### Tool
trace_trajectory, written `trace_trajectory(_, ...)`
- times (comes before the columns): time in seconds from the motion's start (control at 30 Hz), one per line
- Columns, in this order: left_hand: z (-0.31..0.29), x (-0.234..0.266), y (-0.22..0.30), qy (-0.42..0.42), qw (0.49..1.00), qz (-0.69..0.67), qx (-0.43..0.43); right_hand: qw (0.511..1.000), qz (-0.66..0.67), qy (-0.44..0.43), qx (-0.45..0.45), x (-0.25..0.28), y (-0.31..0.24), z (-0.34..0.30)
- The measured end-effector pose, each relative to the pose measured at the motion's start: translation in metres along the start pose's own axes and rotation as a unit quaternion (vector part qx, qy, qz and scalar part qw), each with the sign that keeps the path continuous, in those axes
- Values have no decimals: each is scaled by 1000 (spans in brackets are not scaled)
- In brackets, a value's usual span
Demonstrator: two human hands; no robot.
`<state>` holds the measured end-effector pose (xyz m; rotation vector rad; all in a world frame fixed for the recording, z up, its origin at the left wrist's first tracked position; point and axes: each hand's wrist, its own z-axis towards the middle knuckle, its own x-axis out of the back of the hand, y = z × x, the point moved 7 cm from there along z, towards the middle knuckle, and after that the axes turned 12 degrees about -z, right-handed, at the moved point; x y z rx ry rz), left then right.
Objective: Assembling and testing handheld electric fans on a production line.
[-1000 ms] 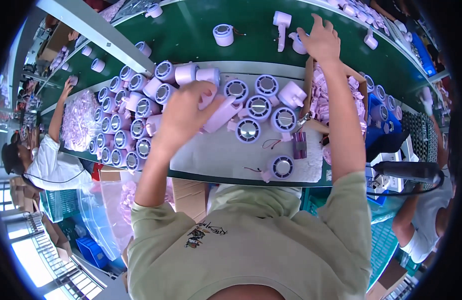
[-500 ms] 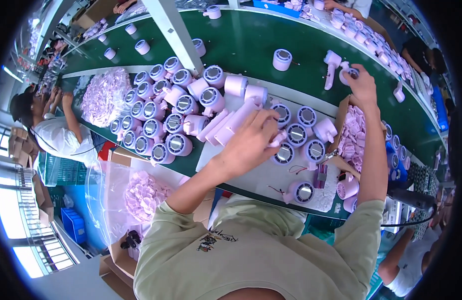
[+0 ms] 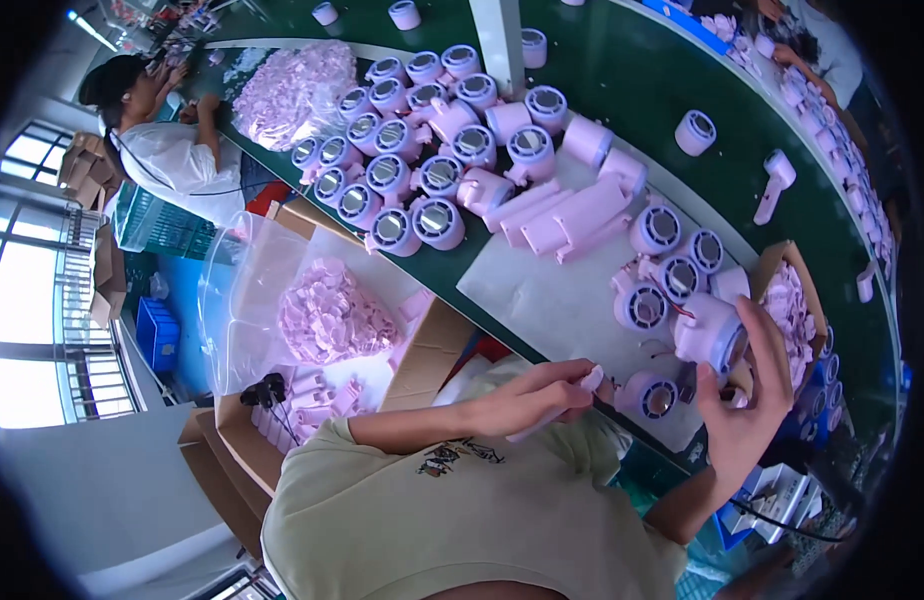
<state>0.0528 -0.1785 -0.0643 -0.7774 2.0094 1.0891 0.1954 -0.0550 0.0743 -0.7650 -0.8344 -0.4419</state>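
Note:
My left hand [image 3: 544, 394] is closed around a slim pink plastic handle piece [image 3: 592, 378], held in front of my shirt; most of it is hidden by the fingers. To its right, my right hand [image 3: 747, 415] grips a pink cylindrical fan head [image 3: 704, 328] between thumb and fingers. A small red wire shows on that fan head's upper side. Just behind it, several similar fan heads [image 3: 656, 230] with slotted rings and shiny discs stand on the white mat [image 3: 527, 290]. Another fan head [image 3: 650, 396] lies between my hands. Long pink handle shells [image 3: 574, 222] lie side by side farther back.
Many fan heads [image 3: 390, 172] crowd the green bench's left part, near a bag of pink pieces [image 3: 294, 95]. A box [image 3: 440, 350] with pink parts is at my left, another box [image 3: 802, 290] at right. A metal post [image 3: 498, 50] rises behind. A co-worker [image 3: 172, 165] sits left.
My right hand has come back from the far belt to near my body with a fan head. My left hand has drawn back from the handle shells toward my shirt. The view has shifted.

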Motion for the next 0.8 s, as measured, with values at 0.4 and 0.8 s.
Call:
trace_trajectory(0.4, 19, -33, -8, -152, 975, 75, 141, 988, 47, -140, 54, -16, -20, -20)
trace_trajectory(0.8, 12, -30, 6, -230, 970, 79, -10, 993, -15, -84, -80, 12, 52, -9)
